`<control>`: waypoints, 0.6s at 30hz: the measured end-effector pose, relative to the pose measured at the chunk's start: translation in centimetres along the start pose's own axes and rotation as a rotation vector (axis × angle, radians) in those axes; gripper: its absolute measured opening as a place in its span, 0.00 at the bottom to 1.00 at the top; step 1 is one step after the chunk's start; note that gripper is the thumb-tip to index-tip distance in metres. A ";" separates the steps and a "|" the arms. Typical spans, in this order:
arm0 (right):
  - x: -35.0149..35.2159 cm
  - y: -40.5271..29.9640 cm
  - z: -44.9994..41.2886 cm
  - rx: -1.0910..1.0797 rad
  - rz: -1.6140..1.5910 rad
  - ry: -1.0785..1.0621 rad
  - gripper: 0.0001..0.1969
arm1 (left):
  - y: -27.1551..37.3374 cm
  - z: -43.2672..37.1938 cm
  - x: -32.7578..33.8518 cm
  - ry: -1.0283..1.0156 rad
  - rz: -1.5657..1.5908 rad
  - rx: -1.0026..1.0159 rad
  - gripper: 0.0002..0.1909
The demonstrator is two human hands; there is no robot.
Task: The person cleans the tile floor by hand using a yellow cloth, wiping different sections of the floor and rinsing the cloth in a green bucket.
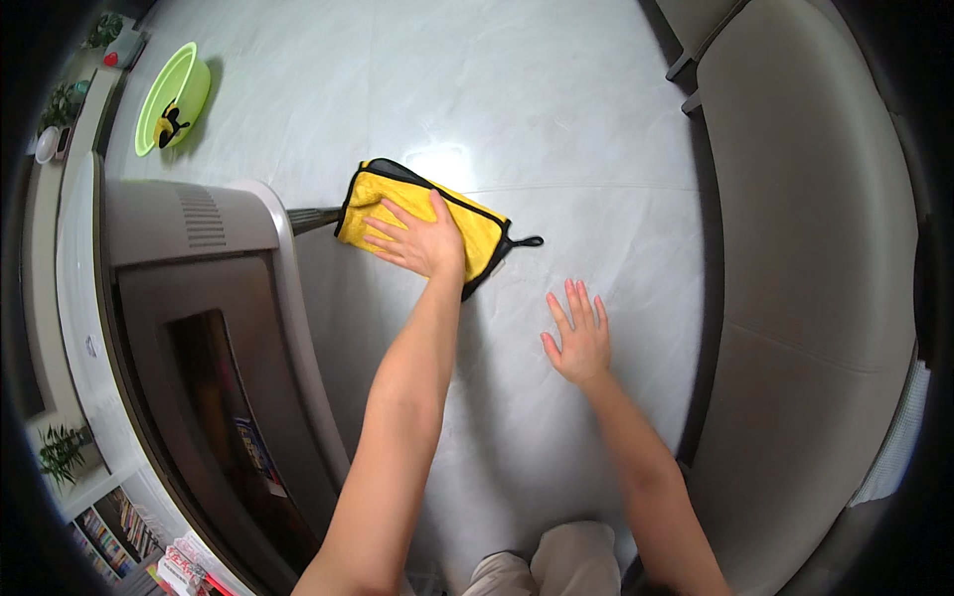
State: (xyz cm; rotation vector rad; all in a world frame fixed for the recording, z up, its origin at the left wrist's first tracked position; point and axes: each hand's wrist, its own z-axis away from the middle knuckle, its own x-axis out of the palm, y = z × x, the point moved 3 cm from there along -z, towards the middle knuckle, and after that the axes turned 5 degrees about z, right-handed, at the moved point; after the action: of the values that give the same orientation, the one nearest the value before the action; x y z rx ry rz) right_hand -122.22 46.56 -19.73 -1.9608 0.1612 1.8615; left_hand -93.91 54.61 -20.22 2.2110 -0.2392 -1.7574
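My left hand [426,240] lies flat, fingers spread, on a yellow microfiber cloth [483,232] with black edging and a hanging loop. The cloth rests folded on the grey tiled floor [536,134]. Lower and to the right, my right hand [583,337] is palm down with its fingers apart, on or just above the floor; it holds nothing. Up at the left stands a light green plastic basin [195,88], with another yellow and black cloth [168,125] inside it.
A grey-brown cabinet table [194,261] stands close on the left, a dark metal leg [313,219] reaching to the cloth's left edge. The grey sofa [805,223] runs along the right. My knees [574,555] are at the bottom.
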 end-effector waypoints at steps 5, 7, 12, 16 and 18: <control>0.8 -0.7 -0.1 -0.007 0.026 -0.053 0.35 | -0.3 -3.5 1.6 -0.090 0.031 0.057 0.41; 0.6 -0.9 -0.3 -0.003 0.024 -0.066 0.35 | -2.9 -2.5 1.1 -0.101 0.086 0.189 0.40; 0.2 0.1 0.0 0.020 0.046 -0.059 0.34 | -5.8 6.5 -3.6 -0.164 0.092 0.384 0.35; 0.0 -1.4 -0.3 0.017 0.035 -0.118 0.32 | -7.9 17.2 -7.0 -0.200 0.052 0.111 0.37; -0.1 -1.3 -0.6 -0.010 -0.013 -0.070 0.30 | -7.3 19.9 -8.0 -0.265 -0.005 -0.020 0.36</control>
State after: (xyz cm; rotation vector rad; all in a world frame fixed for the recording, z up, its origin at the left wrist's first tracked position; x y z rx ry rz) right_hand -121.18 47.51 -19.32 -1.8960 0.1183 1.9233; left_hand -115.52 61.33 -19.40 1.9619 -0.2729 -2.0448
